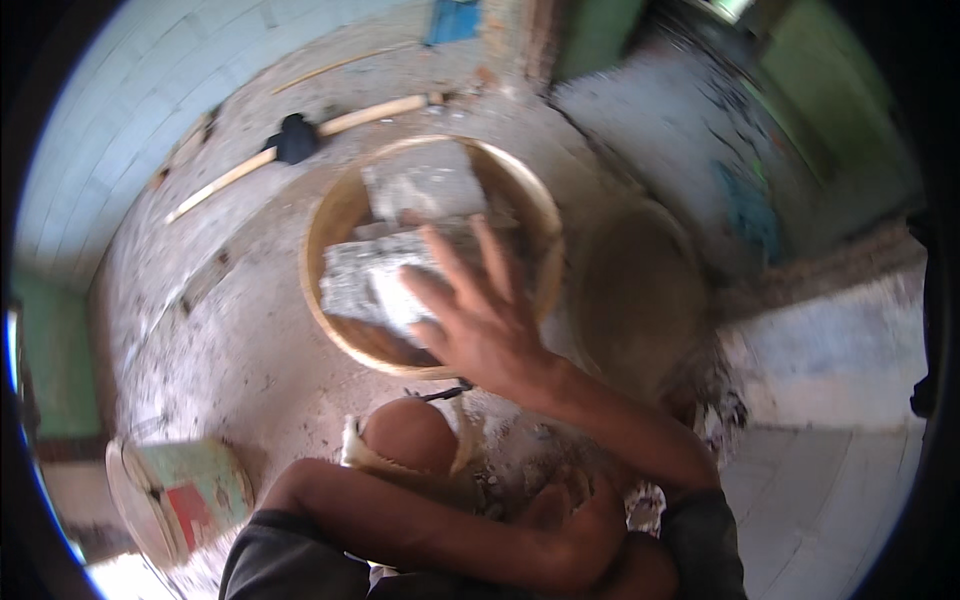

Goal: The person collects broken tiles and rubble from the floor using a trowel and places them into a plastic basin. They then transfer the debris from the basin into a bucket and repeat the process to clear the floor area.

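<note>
A light-grey, rough, rectangular block (375,285) lies in the near part of a round, tan-rimmed basin (525,195), just in front of a second flat grey slab (425,185). The right hand (485,325), clasping nothing, spreads its fingers over the near block; whether they touch it is unclear. The left hand (580,525) sits low beneath the right forearm, its grip impossible to tell. Beyond the basin lies a pale wooden pole (365,117) with a black lump partway along; a pale-green cylindrical container (215,485) with a red patch is at lower left.
</note>
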{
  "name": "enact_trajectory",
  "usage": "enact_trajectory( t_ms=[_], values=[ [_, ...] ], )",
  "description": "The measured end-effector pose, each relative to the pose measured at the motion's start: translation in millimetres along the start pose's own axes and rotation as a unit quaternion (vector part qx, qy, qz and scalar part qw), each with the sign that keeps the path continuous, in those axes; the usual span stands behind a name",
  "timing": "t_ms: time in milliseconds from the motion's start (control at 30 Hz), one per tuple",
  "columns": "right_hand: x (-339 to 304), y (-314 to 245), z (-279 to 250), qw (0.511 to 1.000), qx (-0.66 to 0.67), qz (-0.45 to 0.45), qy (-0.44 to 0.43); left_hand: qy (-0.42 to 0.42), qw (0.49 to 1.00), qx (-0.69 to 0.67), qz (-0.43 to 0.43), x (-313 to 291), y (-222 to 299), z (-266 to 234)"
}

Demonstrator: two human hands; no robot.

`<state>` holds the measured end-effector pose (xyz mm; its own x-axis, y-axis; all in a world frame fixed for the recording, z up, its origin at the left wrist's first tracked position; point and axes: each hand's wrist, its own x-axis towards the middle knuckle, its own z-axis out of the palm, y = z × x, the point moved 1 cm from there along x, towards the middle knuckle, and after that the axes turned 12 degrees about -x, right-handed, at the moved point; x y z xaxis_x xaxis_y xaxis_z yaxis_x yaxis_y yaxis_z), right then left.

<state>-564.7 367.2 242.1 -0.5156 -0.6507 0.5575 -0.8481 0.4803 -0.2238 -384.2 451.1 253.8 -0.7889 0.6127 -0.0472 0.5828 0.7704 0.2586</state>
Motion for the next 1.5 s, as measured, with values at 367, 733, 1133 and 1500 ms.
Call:
enact_trajectory(
  t_ms=[367, 733, 1133, 1500],
  values=[
    [-68.1, 9.5, -7.0, 0.981, 0.068, 0.075, 0.166, -0.24, 0.937, -0.095, 0.237, 24.8, -33.9, -47.8],
    [-467.1, 197.3, -105.3, 0.603, -0.279, 0.739, -0.113, -0.345, 0.9, -0.117, 0.24, 65.5, -32.0, -52.9],
    [-489.3, 228.0, -93.9, 0.543, -0.068, 0.823, -0.149, 0.19, 0.973, -0.051, -0.122, 261.9, -143.5, 36.9],
    [-525.7, 257.8, -80.4, 0.66, -0.102, 0.738, -0.096, 0.288, 0.872, -0.2, -0.341, 261.6, -287.8, 149.0]
  ],
)
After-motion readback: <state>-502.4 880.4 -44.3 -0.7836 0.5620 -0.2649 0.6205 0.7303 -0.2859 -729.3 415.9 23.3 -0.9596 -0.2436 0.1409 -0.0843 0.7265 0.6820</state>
